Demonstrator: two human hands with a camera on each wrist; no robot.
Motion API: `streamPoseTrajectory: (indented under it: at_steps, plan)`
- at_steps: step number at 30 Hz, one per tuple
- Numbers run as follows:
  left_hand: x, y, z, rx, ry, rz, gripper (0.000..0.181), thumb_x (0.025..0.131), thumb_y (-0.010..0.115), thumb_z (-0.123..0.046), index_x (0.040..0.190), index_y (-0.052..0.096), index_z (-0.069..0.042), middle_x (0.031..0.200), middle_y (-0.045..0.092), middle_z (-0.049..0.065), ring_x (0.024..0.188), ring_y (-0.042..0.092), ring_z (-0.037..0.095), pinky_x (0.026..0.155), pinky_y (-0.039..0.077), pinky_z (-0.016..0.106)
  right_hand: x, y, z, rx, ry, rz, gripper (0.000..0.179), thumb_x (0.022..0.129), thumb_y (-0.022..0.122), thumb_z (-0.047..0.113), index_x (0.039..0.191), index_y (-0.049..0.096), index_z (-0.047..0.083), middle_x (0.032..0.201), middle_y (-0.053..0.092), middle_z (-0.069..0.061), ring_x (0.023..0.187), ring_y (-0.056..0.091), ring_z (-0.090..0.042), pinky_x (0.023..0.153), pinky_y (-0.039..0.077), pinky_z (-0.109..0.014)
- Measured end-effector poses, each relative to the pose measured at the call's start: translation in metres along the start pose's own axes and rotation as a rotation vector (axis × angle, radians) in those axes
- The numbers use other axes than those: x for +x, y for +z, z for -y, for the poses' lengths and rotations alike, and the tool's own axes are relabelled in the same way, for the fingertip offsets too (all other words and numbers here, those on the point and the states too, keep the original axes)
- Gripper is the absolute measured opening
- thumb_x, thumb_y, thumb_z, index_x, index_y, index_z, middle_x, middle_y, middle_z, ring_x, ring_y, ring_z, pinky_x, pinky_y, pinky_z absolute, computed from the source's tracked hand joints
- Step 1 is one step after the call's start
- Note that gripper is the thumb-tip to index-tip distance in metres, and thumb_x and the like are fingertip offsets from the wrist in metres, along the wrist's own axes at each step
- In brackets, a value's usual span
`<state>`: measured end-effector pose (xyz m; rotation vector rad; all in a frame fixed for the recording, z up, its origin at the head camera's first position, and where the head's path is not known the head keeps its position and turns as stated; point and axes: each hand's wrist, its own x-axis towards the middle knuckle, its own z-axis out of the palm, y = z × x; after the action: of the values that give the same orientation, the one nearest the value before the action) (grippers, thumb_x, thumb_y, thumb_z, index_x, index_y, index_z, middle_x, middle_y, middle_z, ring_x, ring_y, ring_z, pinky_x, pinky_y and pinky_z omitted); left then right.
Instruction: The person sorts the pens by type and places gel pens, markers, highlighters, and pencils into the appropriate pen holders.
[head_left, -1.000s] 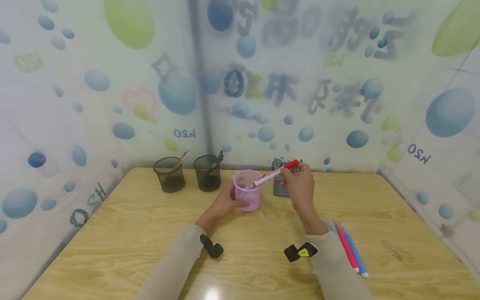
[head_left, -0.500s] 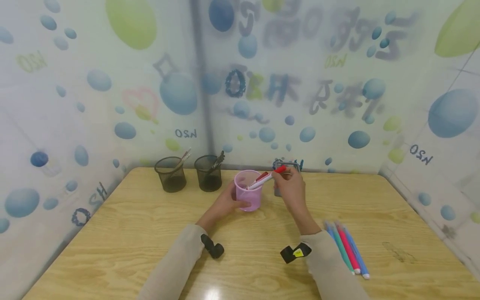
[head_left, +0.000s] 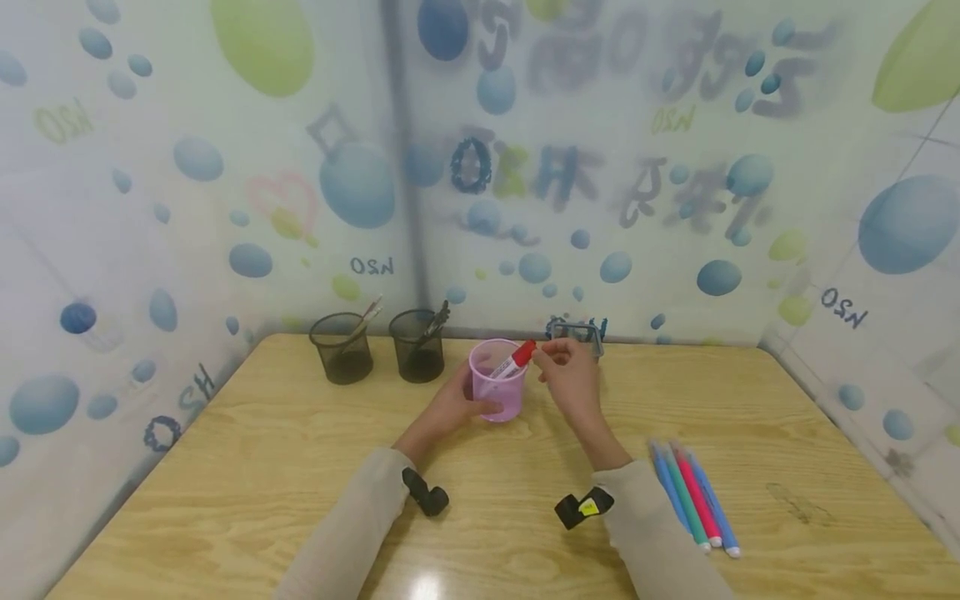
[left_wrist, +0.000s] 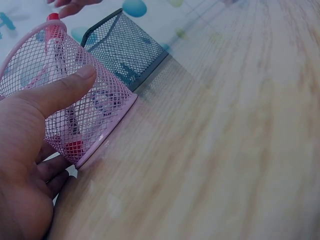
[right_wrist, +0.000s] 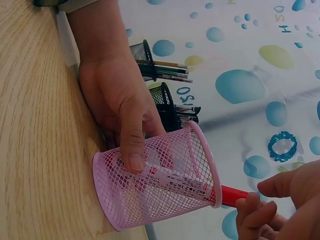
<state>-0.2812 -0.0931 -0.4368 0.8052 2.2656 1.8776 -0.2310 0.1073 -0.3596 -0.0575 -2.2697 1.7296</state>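
A pink mesh pen cup (head_left: 497, 396) stands near the middle of the wooden table. My left hand (head_left: 452, 397) grips its side, the thumb across the front in the left wrist view. Leaning inside the cup is a white marker with a red cap (head_left: 516, 360); the cap sticks out over the rim. My right hand (head_left: 573, 379) is just right of the cap. In the right wrist view its thumb and finger stand apart around the cap's end (right_wrist: 234, 196), a fingertip touching or very near it.
Two black mesh cups (head_left: 341, 354) with brushes and other slim tools stand by the back wall. A grey mesh holder (head_left: 596, 337) is partly hidden behind my right hand. Several coloured pens, a pink one (head_left: 697, 496) among them, lie beside my right forearm.
The marker has slid down and left into the pink cup, my right hand following and its fingers loosening from the cap. The left hand keeps its hold on the cup.
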Motion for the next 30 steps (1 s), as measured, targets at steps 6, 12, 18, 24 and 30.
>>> streamPoseTrajectory:
  at_steps: [6, 12, 18, 24, 30]
  plan:
    - [-0.004, 0.001, -0.013, 0.014, -0.003, 0.01, 0.085, 0.076, 0.077, 0.001, 0.146, 0.029, 0.001, 0.134, 0.05, 0.019, 0.122, 0.048, 0.032, 0.105, 0.034, 0.046, -0.001, 0.001, -0.001, -0.016, -0.009, -0.007, 0.026, 0.089, 0.066, 0.017, 0.11, 0.061, 0.005, 0.091, 0.067, -0.012, 0.067, 0.061, -0.022, 0.053, 0.043, -0.028]
    - [0.002, 0.001, 0.008, 0.031, -0.034, -0.024, 0.086, 0.074, 0.08, -0.003, 0.145, 0.033, -0.011, 0.133, 0.052, 0.01, 0.123, 0.048, 0.027, 0.106, 0.032, 0.045, -0.001, 0.0, -0.004, -0.077, -0.031, 0.005, 0.025, 0.089, 0.066, 0.017, 0.11, 0.066, 0.006, 0.086, 0.067, -0.011, 0.066, 0.062, -0.022, 0.051, 0.042, -0.028]
    - [0.004, 0.001, 0.018, 0.017, -0.02, -0.036, 0.088, 0.073, 0.081, -0.003, 0.146, 0.033, -0.013, 0.136, 0.05, 0.01, 0.126, 0.045, 0.027, 0.107, 0.031, 0.044, -0.001, -0.005, -0.002, -0.097, -0.031, 0.024, 0.026, 0.09, 0.065, 0.02, 0.112, 0.066, 0.006, 0.093, 0.068, -0.01, 0.074, 0.064, -0.027, 0.055, 0.045, -0.027]
    - [0.001, 0.002, 0.01, 0.033, -0.03, -0.07, 0.088, 0.075, 0.08, -0.003, 0.146, 0.029, -0.006, 0.14, 0.044, 0.016, 0.128, 0.042, 0.033, 0.107, 0.032, 0.046, -0.007, -0.027, 0.004, -0.131, -0.075, 0.033, 0.03, 0.092, 0.064, 0.025, 0.114, 0.064, 0.006, 0.103, 0.068, -0.011, 0.083, 0.067, -0.025, 0.067, 0.053, -0.032]
    - [0.009, 0.014, 0.023, 0.116, 0.029, -0.22, 0.098, 0.065, 0.085, -0.001, 0.144, 0.029, -0.007, 0.135, 0.044, 0.012, 0.123, 0.044, 0.026, 0.105, 0.034, 0.042, -0.018, -0.051, 0.0, -0.216, -0.139, 0.057, 0.03, 0.093, 0.063, 0.027, 0.115, 0.064, 0.007, 0.102, 0.067, -0.011, 0.086, 0.064, -0.026, 0.068, 0.052, -0.036]
